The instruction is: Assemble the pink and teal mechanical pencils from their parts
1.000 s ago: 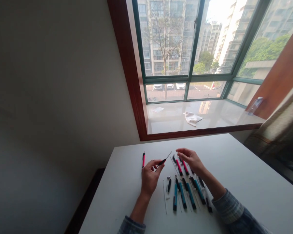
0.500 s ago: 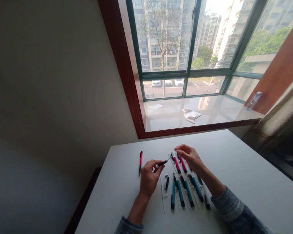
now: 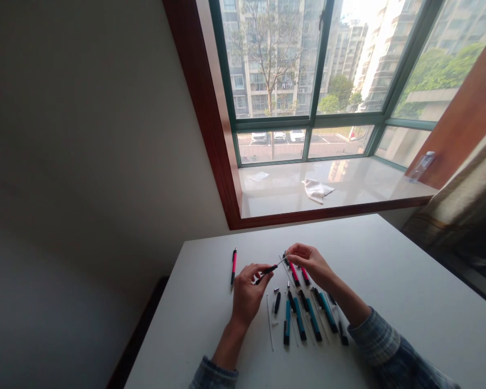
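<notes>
Left hand [image 3: 247, 302]: firm grip on a slim black pen barrel [image 3: 268, 270], raised off the surface.
Right hand [image 3: 308, 261]: narrow grip at its thin metal tip [image 3: 282, 261], seemingly pinching; too small to tell.
White surface [image 3: 368, 259]: teal pen barrels [image 3: 314, 320] lie side by side, sorted by colour.

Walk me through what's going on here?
A person at a white table holds a black pen barrel with a thin refill in the left hand, while the right hand reaches its tip. Pink and teal pen parts lie in rows nearby; one pink pen lies apart.
</notes>
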A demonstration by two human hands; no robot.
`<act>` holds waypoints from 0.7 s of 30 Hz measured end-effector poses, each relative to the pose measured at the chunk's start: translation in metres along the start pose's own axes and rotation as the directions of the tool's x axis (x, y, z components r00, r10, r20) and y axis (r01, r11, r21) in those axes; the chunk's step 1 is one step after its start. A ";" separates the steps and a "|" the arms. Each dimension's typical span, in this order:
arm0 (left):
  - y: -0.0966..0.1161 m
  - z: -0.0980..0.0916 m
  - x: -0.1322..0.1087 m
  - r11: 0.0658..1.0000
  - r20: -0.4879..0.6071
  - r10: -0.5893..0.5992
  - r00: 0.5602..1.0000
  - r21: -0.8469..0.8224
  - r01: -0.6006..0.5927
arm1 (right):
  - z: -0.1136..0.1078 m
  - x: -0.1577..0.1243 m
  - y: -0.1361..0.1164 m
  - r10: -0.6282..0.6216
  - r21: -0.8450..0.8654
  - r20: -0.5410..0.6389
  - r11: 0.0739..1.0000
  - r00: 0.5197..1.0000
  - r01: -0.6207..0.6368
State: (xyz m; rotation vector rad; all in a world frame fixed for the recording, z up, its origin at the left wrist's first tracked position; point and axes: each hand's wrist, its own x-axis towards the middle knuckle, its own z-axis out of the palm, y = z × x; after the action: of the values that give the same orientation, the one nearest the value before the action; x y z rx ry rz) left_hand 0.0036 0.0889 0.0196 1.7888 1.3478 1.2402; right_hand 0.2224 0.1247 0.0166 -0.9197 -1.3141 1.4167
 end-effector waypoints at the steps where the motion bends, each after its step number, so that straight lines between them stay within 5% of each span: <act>1: 0.001 0.000 0.000 1.000 0.001 -0.001 1.000 -0.005 0.001 | 0.001 0.000 0.000 0.003 -0.010 0.018 1.000 1.000 -0.003; 12: 0.010 0.005 -0.003 1.000 0.104 0.021 0.994 -0.024 -0.019 | 0.015 -0.006 -0.003 -0.090 -0.242 0.175 0.961 0.980 0.131; 16: 0.008 0.005 -0.004 1.000 0.106 -0.005 0.994 -0.023 0.007 | 0.013 -0.005 -0.007 -0.110 -0.160 0.118 0.979 0.987 0.128; 21: 0.004 0.002 -0.002 0.999 -0.010 -0.021 1.000 0.042 0.021 | -0.009 -0.004 -0.017 -0.174 0.043 -0.108 0.983 0.979 0.179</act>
State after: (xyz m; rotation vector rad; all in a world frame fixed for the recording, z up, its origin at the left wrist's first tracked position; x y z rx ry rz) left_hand 0.0068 0.0857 0.0220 1.7951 1.4046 1.2183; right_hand 0.2344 0.1229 0.0315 -0.8104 -1.2429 1.2438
